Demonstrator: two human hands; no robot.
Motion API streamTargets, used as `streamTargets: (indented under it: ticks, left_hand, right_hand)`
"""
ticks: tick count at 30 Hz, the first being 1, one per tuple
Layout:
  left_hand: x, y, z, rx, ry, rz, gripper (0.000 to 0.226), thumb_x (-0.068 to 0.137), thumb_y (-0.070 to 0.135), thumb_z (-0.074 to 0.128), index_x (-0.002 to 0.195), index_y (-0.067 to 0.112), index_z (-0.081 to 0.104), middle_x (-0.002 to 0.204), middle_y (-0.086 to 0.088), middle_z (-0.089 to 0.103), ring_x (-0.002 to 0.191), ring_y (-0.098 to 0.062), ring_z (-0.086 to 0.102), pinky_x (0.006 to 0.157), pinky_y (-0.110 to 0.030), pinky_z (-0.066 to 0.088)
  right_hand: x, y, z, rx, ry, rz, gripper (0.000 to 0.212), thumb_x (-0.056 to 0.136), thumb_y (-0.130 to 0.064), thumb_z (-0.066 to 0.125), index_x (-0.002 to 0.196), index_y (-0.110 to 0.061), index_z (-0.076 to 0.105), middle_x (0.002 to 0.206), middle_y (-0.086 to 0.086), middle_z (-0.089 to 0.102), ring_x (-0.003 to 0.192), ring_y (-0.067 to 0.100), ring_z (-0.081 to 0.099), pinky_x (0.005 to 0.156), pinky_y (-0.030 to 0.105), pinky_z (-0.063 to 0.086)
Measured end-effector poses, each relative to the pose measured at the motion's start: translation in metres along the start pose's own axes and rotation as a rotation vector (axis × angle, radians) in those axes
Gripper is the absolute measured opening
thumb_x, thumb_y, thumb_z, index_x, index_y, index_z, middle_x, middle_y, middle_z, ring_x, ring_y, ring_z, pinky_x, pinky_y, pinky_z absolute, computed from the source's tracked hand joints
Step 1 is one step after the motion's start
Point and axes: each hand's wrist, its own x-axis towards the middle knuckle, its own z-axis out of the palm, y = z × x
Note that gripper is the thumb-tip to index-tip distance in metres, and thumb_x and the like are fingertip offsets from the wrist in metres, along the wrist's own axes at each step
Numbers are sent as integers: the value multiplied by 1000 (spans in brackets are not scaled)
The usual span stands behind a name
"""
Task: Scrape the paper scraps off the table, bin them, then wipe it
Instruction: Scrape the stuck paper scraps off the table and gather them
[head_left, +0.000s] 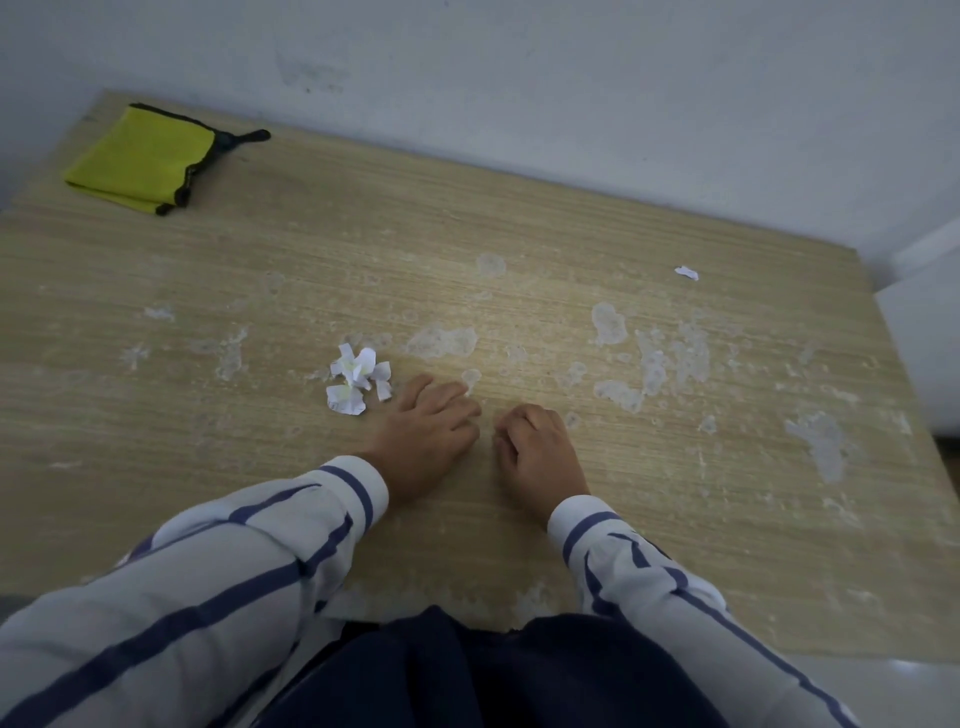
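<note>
A small heap of torn white paper scraps (355, 380) lies near the middle of the wooden table (519, 218). My left hand (423, 439) rests flat on the tabletop just right of the heap, fingers spread and pointing away, holding nothing. My right hand (537, 452) sits beside it with fingers curled under against the table; nothing shows in it. One lone paper scrap (687, 272) lies far right near the wall. Whitish stuck-on paper residue (652, 358) patches the table's right half. A folded yellow cloth (143, 156) with black trim lies at the far left corner.
A pale wall (571, 78) runs along the table's far edge. A white surface (930, 343) stands beyond the right edge. My dark trousers (493, 670) show at the near edge. No bin is in view.
</note>
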Motion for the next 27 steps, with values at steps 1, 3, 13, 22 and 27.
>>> streamTargets:
  ticks: [1,3,13,22,27]
  left_hand:
    - [2,1,1,20,22,12,26,84,16,43,87,15,69,109,-5,66,112,-30,56,97,-52,39]
    - [6,4,4,40,34,4,30,85,15,39,91,10,68,105,-7,65,108,-30,58,95,-50,40]
    - [-7,-6,3,-364,-52,-172,33,84,32,39,96,18,65,110,0,60,108,-20,52,97,-35,35]
    - [4,-4,1,-62,78,51,17,83,17,50,81,15,67,99,-5,66,97,-27,59,86,-43,45]
    - [7,3,3,61,108,57,24,86,12,43,85,8,66,94,-9,65,93,-28,59,87,-44,43]
  right_hand:
    - [0,0,0,-2,-2,4,37,89,-26,35,96,-2,63,102,15,60,95,31,50,89,35,38]
    - [1,-1,0,-6,-8,9,38,89,-26,34,96,-3,63,101,15,60,94,31,51,88,35,38]
    - [-2,0,-2,4,-20,-9,30,88,-21,41,100,-1,61,108,15,59,100,31,48,89,34,37]
    - [-1,-2,0,-16,-3,-14,41,87,-28,32,98,-3,63,104,14,60,97,30,49,89,33,37]
    - [0,-2,0,-17,-20,-3,40,86,-27,33,97,-3,63,102,14,60,96,30,50,89,34,37]
